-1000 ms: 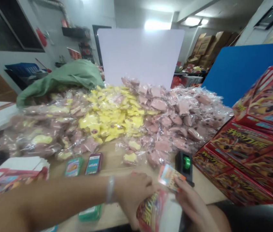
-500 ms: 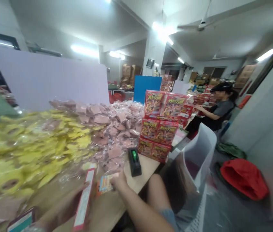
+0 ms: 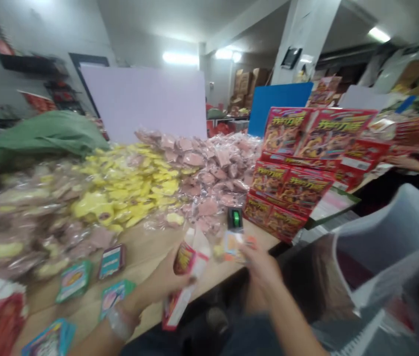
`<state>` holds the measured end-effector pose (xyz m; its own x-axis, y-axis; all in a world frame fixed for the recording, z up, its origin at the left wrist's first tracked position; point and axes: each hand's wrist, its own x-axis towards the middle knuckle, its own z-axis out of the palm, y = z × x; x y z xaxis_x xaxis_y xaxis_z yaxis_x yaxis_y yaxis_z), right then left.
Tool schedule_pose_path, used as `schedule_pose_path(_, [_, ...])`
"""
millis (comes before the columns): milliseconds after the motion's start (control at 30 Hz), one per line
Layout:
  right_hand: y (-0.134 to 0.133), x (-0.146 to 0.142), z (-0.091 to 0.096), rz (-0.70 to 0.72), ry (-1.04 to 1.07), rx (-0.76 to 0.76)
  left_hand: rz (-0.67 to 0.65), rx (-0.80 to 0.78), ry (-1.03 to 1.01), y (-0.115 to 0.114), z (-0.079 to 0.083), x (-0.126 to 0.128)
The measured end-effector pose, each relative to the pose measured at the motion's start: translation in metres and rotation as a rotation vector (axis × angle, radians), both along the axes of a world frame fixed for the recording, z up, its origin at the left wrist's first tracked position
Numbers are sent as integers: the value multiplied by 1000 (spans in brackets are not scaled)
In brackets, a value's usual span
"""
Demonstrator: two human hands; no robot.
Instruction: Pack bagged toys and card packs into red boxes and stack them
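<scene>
My left hand point(image 3: 168, 279) is closed around a small red and white carton point(image 3: 184, 259), tilted, with its top flaps standing up. In my right hand point(image 3: 263, 267) is a small flat printed piece in orange and pale blue point(image 3: 233, 245), like a card or packet; blur hides its exact kind. It is just right of the carton and apart from it. Beyond it stands a black tape dispenser point(image 3: 236, 218) with a green roll. Stacks of printed cards lie left of my left hand: a dark-edged one point(image 3: 111, 262), green ones point(image 3: 72, 281) and a blue one point(image 3: 50, 337).
Bagged yellow pieces point(image 3: 131, 183) and pink pieces point(image 3: 216, 173) are heaped across the table. Stacked red boxes point(image 3: 287, 183) stand at the right, above a white-lined bin point(image 3: 391, 237). A person's arm point(image 3: 417, 165) shows at far right.
My view has turned left and down, bringing the card stacks into sight. The carton's printed front and raised flaps now show. My right hand still holds the flat printed piece, now lifted nearer the dispenser.
</scene>
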<state>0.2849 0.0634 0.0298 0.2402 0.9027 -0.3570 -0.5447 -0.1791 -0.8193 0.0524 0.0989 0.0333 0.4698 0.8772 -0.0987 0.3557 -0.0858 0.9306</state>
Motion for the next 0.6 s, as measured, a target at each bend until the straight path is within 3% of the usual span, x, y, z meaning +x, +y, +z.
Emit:
schedule_pose_path(100, [-18, 19, 34, -83, 14, 146, 30, 454, 328, -15, 10, 6])
schedule_pose_path(167, [-20, 18, 43, -38, -9, 142, 16, 571, 428, -22, 12, 9])
schedule_pose_path(300, [-15, 8, 34, -1, -206, 63, -6, 594, 500, -27, 14, 3])
schedule_pose_path(433, [-12, -1, 30, 13, -568, 110, -38, 587, 533, -29, 19, 0])
schedule_pose_path(600, [-13, -25, 41, 311, -1066, 180, -31, 552, 516, -37, 16, 10])
